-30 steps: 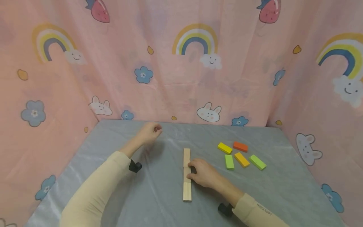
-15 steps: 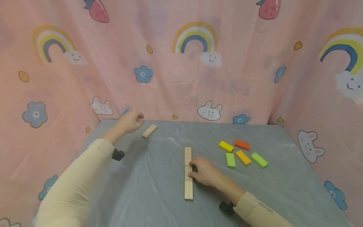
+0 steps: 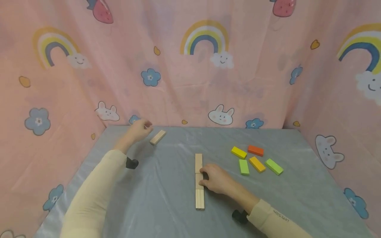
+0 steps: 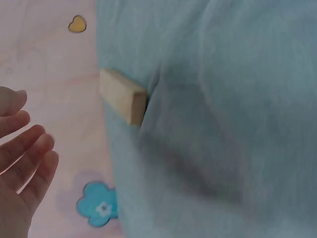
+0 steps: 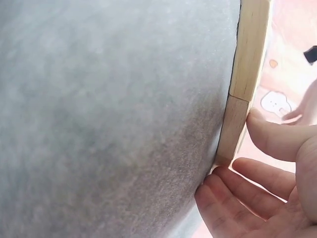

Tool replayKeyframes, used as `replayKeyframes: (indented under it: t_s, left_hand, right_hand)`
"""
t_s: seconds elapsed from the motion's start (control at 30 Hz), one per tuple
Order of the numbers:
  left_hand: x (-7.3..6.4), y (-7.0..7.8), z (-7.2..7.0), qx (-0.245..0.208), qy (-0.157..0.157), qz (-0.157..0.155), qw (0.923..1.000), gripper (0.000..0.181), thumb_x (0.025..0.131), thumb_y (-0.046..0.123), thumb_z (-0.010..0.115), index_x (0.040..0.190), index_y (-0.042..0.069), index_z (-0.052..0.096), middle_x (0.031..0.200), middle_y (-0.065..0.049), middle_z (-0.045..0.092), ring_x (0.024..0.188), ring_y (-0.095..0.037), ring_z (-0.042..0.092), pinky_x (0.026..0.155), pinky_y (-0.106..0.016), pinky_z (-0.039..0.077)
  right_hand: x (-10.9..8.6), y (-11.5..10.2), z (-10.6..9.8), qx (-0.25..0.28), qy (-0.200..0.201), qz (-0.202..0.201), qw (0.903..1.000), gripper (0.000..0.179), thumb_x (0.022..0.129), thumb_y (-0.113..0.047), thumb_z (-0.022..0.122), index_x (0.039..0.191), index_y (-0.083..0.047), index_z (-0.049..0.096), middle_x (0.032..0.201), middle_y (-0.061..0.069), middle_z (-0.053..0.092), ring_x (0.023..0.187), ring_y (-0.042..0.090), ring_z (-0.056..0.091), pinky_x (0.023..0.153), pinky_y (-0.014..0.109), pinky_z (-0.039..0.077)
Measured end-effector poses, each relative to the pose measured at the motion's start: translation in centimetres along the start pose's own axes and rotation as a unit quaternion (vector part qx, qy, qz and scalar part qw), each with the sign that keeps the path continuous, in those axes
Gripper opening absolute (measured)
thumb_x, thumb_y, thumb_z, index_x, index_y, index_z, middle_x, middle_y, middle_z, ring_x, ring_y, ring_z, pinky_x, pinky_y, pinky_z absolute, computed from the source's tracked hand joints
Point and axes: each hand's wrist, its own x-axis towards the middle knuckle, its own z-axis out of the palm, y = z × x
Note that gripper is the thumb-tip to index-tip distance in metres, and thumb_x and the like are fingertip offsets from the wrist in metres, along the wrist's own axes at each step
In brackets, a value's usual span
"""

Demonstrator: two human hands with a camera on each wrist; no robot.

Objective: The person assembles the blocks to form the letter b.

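In the head view, a row of plain wooden blocks (image 3: 199, 199) lies end to end on the grey cloth. My right hand (image 3: 218, 180) touches the row's right side around the middle block, thumb and fingertips apart. The right wrist view has the thumb (image 5: 270, 136) against a block's (image 5: 250, 54) side, with the other fingertips lower along the row; the far part is hidden there. A separate wooden block (image 3: 158, 137) lies at the back left. My left hand (image 3: 137, 129) hovers beside it, holding nothing, its fingers loosely bent; the left wrist view shows a gap between hand (image 4: 25, 158) and block (image 4: 121, 96).
To the right lie a yellow block (image 3: 239, 152), a red-orange block (image 3: 255, 150), an orange block (image 3: 257, 164) and two light-green blocks (image 3: 244, 167). A pink patterned curtain (image 3: 190, 92) hangs behind the grey cloth (image 3: 166, 185) and along both sides.
My left hand has moved left, away from the back-left wooden block, which has come into sight. The right hand stays at the row.
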Motion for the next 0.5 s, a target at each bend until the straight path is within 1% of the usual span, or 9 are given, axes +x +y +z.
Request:
replayKeyframes:
  t_s: [0.1, 0.2, 0.33, 0.43, 0.5]
  left_hand:
    - [0.2, 0.0, 1.8, -0.02, -0.014, -0.005, 0.9997, 0.041, 0.103, 0.019, 0.057, 0.136, -0.005, 0.057, 0.132, -0.028, 0.06, 0.121, -0.043, 0.057, 0.101, -0.055, 0.049]
    - [0.3, -0.1, 3.2, -0.03, -0.027, -0.02, 0.999, 0.043, 0.104, 0.019, 0.057, 0.14, -0.005, 0.054, 0.138, -0.029, 0.056, 0.126, -0.044, 0.055, 0.104, -0.057, 0.046]
    - [0.3, -0.7, 4.6, -0.053, -0.039, -0.051, 0.9965, 0.046, 0.107, 0.023, 0.054, 0.145, -0.002, 0.05, 0.144, -0.027, 0.051, 0.132, -0.044, 0.05, 0.109, -0.057, 0.042]
    - [0.1, -1.1, 5.4, -0.066, -0.037, -0.065, 0.995, 0.046, 0.107, 0.023, 0.053, 0.145, -0.002, 0.05, 0.144, -0.027, 0.051, 0.133, -0.044, 0.05, 0.11, -0.057, 0.041]
    - [-0.1, -1.2, 5.9, -0.07, -0.032, -0.068, 0.9947, 0.046, 0.106, 0.022, 0.053, 0.145, -0.003, 0.05, 0.142, -0.028, 0.052, 0.131, -0.045, 0.051, 0.109, -0.057, 0.042]
  right_hand:
    - [0.0, 0.1, 0.2, 0.001, -0.004, -0.002, 1.0, 0.04, 0.086, -0.018, 0.083, 0.119, 0.002, 0.071, 0.11, 0.011, 0.068, 0.097, 0.023, 0.061, 0.09, 0.044, 0.053]
    - [0.0, 0.1, 0.5, 0.002, -0.007, -0.004, 1.0, 0.04, 0.087, -0.018, 0.082, 0.12, 0.001, 0.07, 0.111, 0.011, 0.068, 0.098, 0.024, 0.061, 0.092, 0.044, 0.053]
    - [-0.1, 0.1, 0.8, 0.007, -0.006, -0.006, 0.9999, 0.04, 0.087, -0.019, 0.082, 0.12, 0.001, 0.07, 0.112, 0.011, 0.068, 0.099, 0.024, 0.061, 0.093, 0.045, 0.052]
    - [-0.3, 0.1, 0.9, 0.012, -0.006, -0.004, 0.9999, 0.04, 0.086, -0.018, 0.083, 0.12, 0.001, 0.071, 0.111, 0.01, 0.068, 0.098, 0.023, 0.06, 0.091, 0.044, 0.052]
    - [-0.4, 0.1, 0.9, 0.016, -0.006, -0.003, 0.9999, 0.04, 0.086, -0.018, 0.083, 0.119, 0.001, 0.071, 0.11, 0.01, 0.068, 0.097, 0.023, 0.061, 0.091, 0.045, 0.053]
